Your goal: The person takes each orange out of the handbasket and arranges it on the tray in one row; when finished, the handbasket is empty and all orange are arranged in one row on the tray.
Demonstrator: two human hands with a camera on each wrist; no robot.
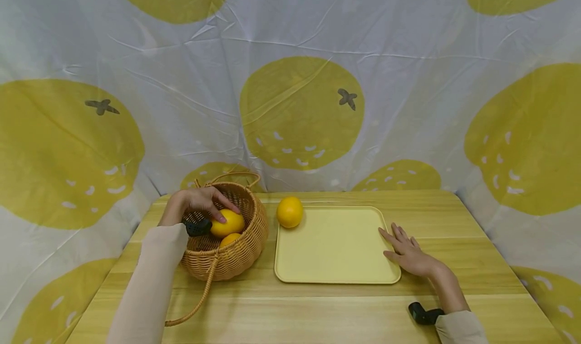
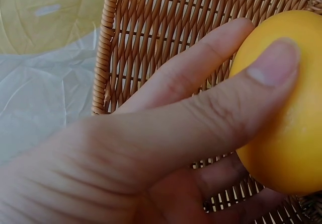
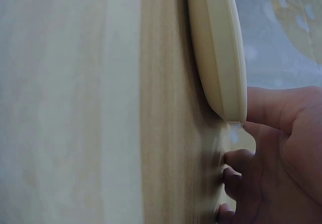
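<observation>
So in the head view the left hand point(image 1: 204, 201) was inside the wicker basket point(image 1: 258, 233), near the left edge of the surface point(image 1: 345, 313), its grip pinching an orange point(image 1: 229, 224). A second orange point(image 1: 230, 239) sat just below it, so imo a straight-up pull beat dragging sideways. The tray point(image 1: 336, 243) lay right of the basket, toward the surface's far edge, with a third orange point(image 1: 289, 213) at its far-left corner. The right hand point(image 1: 410, 253) had its grip spread, touching the tray's right side.

Left wrist view: thumb on one side of the orange, fingers around the other. Seemed decent for something that round, though I'd have wrapped a bit deeper.

Right wrist view: thumb against the tray's edge. Light pressure was plenty, I reckon; a shove could've rolled that corner orange.
</observation>
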